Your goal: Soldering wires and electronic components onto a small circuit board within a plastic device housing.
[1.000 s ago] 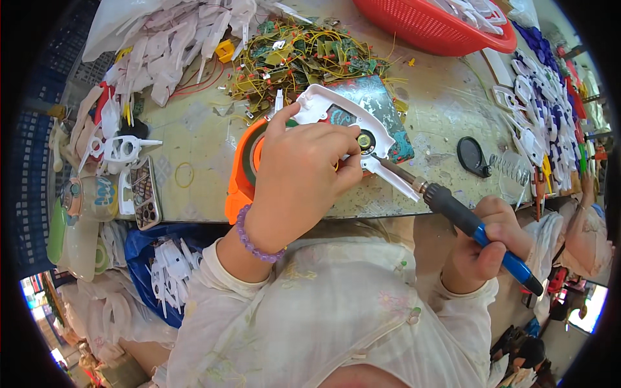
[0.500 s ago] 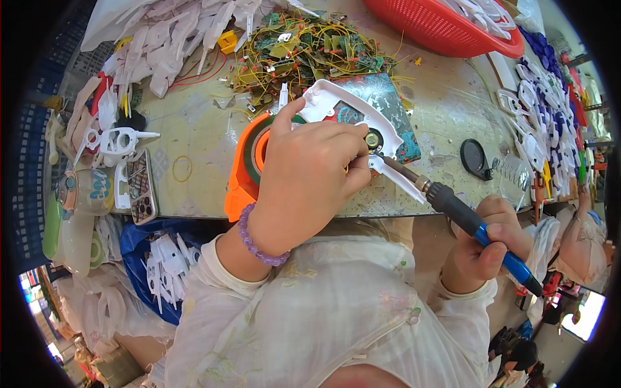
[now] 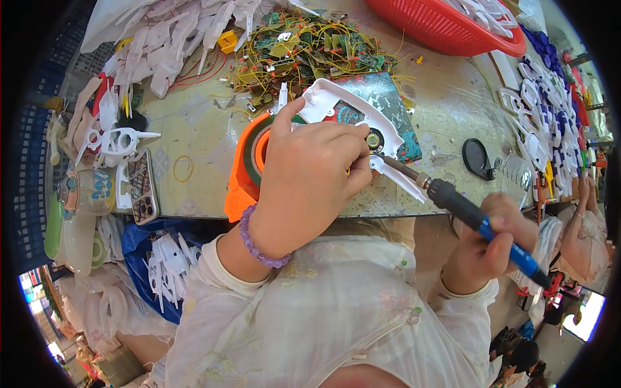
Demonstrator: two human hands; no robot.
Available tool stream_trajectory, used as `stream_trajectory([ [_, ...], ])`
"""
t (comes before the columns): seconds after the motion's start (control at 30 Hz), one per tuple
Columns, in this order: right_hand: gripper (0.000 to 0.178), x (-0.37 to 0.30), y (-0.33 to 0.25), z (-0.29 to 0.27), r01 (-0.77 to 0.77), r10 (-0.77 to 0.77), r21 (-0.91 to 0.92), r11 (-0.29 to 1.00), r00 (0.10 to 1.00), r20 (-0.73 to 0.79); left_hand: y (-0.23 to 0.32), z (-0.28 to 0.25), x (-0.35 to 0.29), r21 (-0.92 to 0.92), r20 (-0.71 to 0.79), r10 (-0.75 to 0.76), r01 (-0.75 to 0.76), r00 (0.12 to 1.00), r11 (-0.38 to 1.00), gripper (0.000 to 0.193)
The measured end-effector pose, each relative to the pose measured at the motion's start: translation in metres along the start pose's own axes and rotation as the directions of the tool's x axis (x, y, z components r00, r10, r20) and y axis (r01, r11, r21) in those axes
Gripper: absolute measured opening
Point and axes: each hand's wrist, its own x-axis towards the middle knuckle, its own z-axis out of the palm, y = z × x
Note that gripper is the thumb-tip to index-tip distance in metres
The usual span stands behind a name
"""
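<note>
Tbl (image 3: 207,132) | PCB pile (image 3: 317,52), far ctr | red bskt (image 3: 424,29), far R | orng tape disp. (image 3: 240,202) | phone (image 3: 141,184), L

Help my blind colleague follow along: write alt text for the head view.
A person's right hand holds a blue-and-black soldering iron, its tip beside a round part in a white plastic shell touched by the left hand. Beyond are heaped circuit boards and a red basket.
</note>
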Motion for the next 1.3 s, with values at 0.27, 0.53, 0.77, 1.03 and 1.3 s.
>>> stream_trajectory([
  [0.27,0.016,0.000,0.019,-0.001,-0.160,0.201,0.209,0.965,0.960,-0.197,0.001,0.000,0.001,0.003,0.005,0.007,-0.007,1.000,1.000,0.004],
  [0.53,0.025,-0.022,0.013,-0.010,0.011,0.000,0.069,0.998,0.988,-0.156,0.003,-0.004,0.004,0.013,0.052,-0.036,0.035,0.998,0.999,0.005],
  [0.77,0.025,-0.040,0.039,-0.010,-0.035,0.089,0.133,0.991,0.903,-0.421,-0.001,-0.006,0.001,-0.022,0.075,-0.045,0.047,0.996,0.999,0.006],
  [1.03,0.028,-0.040,0.044,0.004,-0.069,0.155,0.164,0.984,0.791,-0.592,-0.014,-0.016,-0.016,-0.195,-0.149,-0.102,0.072,0.984,0.978,0.041],
  [1.3,0.029,-0.043,0.047,0.004,-0.135,0.199,0.149,0.979,0.757,-0.622,-0.013,-0.009,-0.025,-0.198,-0.285,-0.162,0.107,0.945,0.974,0.019],
])
